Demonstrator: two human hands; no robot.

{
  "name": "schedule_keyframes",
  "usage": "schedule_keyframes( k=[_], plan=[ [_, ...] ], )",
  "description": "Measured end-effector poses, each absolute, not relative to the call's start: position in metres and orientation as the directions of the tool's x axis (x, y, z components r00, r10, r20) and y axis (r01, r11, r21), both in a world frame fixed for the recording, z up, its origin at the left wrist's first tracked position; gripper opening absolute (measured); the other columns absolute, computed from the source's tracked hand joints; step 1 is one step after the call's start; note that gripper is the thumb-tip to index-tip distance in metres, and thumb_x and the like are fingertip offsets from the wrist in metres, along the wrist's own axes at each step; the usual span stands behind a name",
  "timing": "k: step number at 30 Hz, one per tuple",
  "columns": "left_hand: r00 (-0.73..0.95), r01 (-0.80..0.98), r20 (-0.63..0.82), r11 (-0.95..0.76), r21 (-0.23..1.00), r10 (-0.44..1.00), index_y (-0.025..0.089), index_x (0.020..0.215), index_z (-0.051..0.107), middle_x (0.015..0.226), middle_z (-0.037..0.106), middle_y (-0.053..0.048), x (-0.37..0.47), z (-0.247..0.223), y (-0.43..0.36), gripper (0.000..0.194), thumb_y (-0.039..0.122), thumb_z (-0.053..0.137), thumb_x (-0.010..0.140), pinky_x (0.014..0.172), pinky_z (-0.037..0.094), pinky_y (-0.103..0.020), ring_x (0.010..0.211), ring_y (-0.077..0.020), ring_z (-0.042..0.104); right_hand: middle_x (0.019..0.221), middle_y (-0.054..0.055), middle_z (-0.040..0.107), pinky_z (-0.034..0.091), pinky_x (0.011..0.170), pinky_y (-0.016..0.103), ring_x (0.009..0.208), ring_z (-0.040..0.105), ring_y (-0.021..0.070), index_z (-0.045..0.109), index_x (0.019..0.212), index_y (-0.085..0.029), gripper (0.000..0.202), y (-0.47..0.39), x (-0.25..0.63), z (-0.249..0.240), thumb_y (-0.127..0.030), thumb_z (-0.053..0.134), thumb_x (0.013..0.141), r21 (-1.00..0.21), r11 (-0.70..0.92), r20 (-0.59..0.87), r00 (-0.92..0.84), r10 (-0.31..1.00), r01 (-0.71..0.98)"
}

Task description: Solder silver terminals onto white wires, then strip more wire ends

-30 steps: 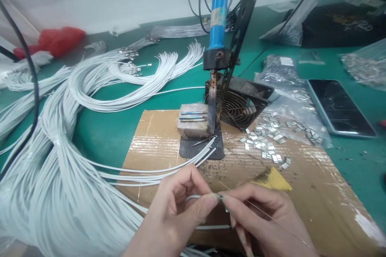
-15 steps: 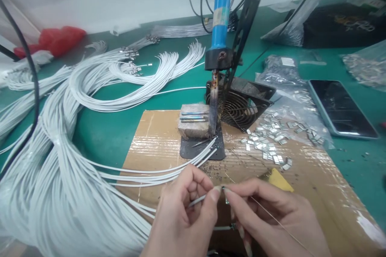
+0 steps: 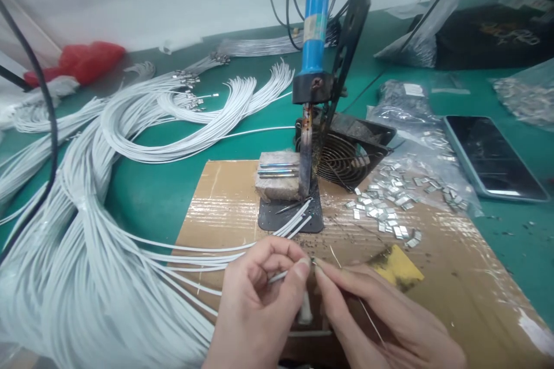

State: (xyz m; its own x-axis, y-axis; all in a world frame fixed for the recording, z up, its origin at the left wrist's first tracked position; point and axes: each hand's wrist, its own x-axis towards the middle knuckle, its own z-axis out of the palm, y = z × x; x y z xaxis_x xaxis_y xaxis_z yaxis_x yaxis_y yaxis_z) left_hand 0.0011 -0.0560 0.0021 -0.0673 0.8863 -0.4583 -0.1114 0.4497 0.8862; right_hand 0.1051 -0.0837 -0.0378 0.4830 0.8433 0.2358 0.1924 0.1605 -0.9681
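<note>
In the head view my left hand [image 3: 264, 300] is closed, thumb and forefinger pinching a white cable [image 3: 277, 277] close to its end. My right hand [image 3: 367, 311] meets it there, thumb and forefinger pressed together on a tiny dark piece [image 3: 313, 262] at the cable tip, too small to make out. A thin pale wire, like solder [image 3: 371, 318], runs through the right hand's fingers. Beyond the hands, a blue-handled soldering iron [image 3: 305, 144] stands tip down on a black plate [image 3: 270, 219], beside a grey block [image 3: 277, 187] bearing metal rods.
A large bundle of white cables [image 3: 86, 277] fills the left. Behind the iron leans a black fan [image 3: 346, 153]. Loose small metal connectors [image 3: 389, 207] are scattered on the cardboard [image 3: 454, 277], near a yellow piece [image 3: 404, 268]. A phone [image 3: 493, 155] lies at the right.
Both hands have shifted slightly left and up. The right fingers have turned at the cable tip, and the metal connector that hung below them is no longer visible.
</note>
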Motion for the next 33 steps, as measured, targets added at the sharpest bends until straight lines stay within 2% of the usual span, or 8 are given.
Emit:
schedule_keyframes(
  k=[4, 7, 13, 16, 21, 25, 28, 33],
  plan=[
    [-0.120, -0.106, -0.462, 0.451, 0.886, 0.879, 0.014, 0.070, 0.066, 0.052, 0.049, 0.009, 0.002, 0.007, -0.051, 0.020, 0.029, 0.079, 0.072, 0.046, 0.028, -0.011, 0.047, -0.0030, 0.038, 0.058, -0.004, 0.070, 0.054, 0.048, 0.011, 0.042, 0.063, 0.0100, 0.083, 0.078, -0.028, 0.005, -0.079, 0.128, -0.036, -0.025, 0.081, 0.080, -0.991, 0.034, 0.086, 0.416, 0.905, 0.132],
    [-0.156, -0.083, -0.465, 0.458, 0.885, 0.871, 0.013, 0.069, 0.066, 0.053, 0.052, 0.007, 0.005, 0.008, -0.051, 0.019, 0.026, 0.080, 0.069, 0.047, 0.029, -0.010, 0.048, -0.0026, 0.041, 0.054, -0.004, 0.069, 0.052, 0.043, 0.009, 0.041, 0.065, 0.0111, 0.082, 0.079, -0.028, 0.003, -0.076, 0.140, -0.034, -0.029, 0.081, 0.082, -0.992, -0.049, -0.002, 0.378, 0.926, 0.113],
    [-0.182, -0.058, -0.437, 0.434, 0.899, 0.881, 0.015, 0.068, 0.066, 0.052, 0.056, 0.007, 0.012, 0.010, -0.053, 0.013, 0.021, 0.077, 0.068, 0.048, 0.033, -0.010, 0.047, -0.0028, 0.044, 0.068, -0.006, 0.074, 0.056, 0.056, 0.010, 0.053, 0.067, 0.0087, 0.082, 0.080, -0.032, 0.014, -0.072, 0.132, -0.027, -0.019, 0.079, 0.083, -0.982, 0.100, 0.143, 0.293, 0.945, 0.157],
    [-0.198, -0.065, -0.437, 0.433, 0.899, 0.878, 0.015, 0.067, 0.066, 0.050, 0.057, 0.007, 0.014, 0.013, -0.052, 0.012, 0.021, 0.076, 0.068, 0.046, 0.033, -0.010, 0.044, -0.0023, 0.045, 0.072, -0.005, 0.074, 0.057, 0.059, 0.014, 0.053, 0.066, 0.0098, 0.082, 0.082, -0.032, 0.012, -0.070, 0.129, -0.028, -0.021, 0.079, 0.082, -0.975, 0.126, 0.183, 0.344, 0.921, 0.181],
    [-0.183, -0.096, -0.443, 0.432, 0.897, 0.878, 0.014, 0.065, 0.066, 0.050, 0.055, 0.008, 0.012, 0.012, -0.050, 0.014, 0.022, 0.077, 0.068, 0.045, 0.030, -0.009, 0.045, -0.0016, 0.042, 0.064, -0.002, 0.071, 0.060, 0.056, 0.024, 0.052, 0.067, 0.0161, 0.083, 0.076, -0.030, 0.008, -0.067, 0.137, -0.029, -0.029, 0.079, 0.083, -0.986, 0.011, 0.067, 0.335, 0.940, 0.168],
    [-0.161, -0.086, -0.422, 0.413, 0.906, 0.892, 0.013, 0.064, 0.067, 0.058, 0.064, 0.004, 0.010, 0.011, -0.050, 0.013, 0.019, 0.079, 0.068, 0.050, 0.036, -0.006, 0.050, -0.0023, 0.048, 0.070, -0.002, 0.074, 0.059, 0.056, 0.022, 0.057, 0.070, 0.0158, 0.083, 0.080, -0.033, 0.007, -0.065, 0.141, -0.028, -0.030, 0.079, 0.085, -0.997, -0.038, -0.015, 0.287, 0.958, 0.073],
    [-0.156, -0.099, -0.390, 0.379, 0.920, 0.907, 0.015, 0.062, 0.067, 0.071, 0.073, 0.001, 0.011, 0.011, -0.049, 0.013, 0.017, 0.078, 0.068, 0.053, 0.043, -0.007, 0.055, -0.0037, 0.055, 0.076, -0.001, 0.074, 0.059, 0.060, 0.019, 0.066, 0.072, 0.0154, 0.082, 0.077, -0.031, 0.009, -0.064, 0.142, -0.029, -0.031, 0.079, 0.086, -0.998, -0.037, -0.022, 0.226, 0.974, 0.059],
    [-0.147, -0.080, -0.372, 0.363, 0.928, 0.917, 0.016, 0.061, 0.067, 0.074, 0.074, 0.001, 0.012, 0.011, -0.049, 0.014, 0.016, 0.078, 0.069, 0.056, 0.046, -0.007, 0.061, -0.0059, 0.064, 0.084, 0.001, 0.075, 0.059, 0.065, 0.019, 0.073, 0.072, 0.0163, 0.080, 0.076, -0.028, 0.012, -0.063, 0.143, -0.031, -0.033, 0.078, 0.087, -0.995, -0.098, -0.095, 0.181, 0.979, 0.006]
  ],
)
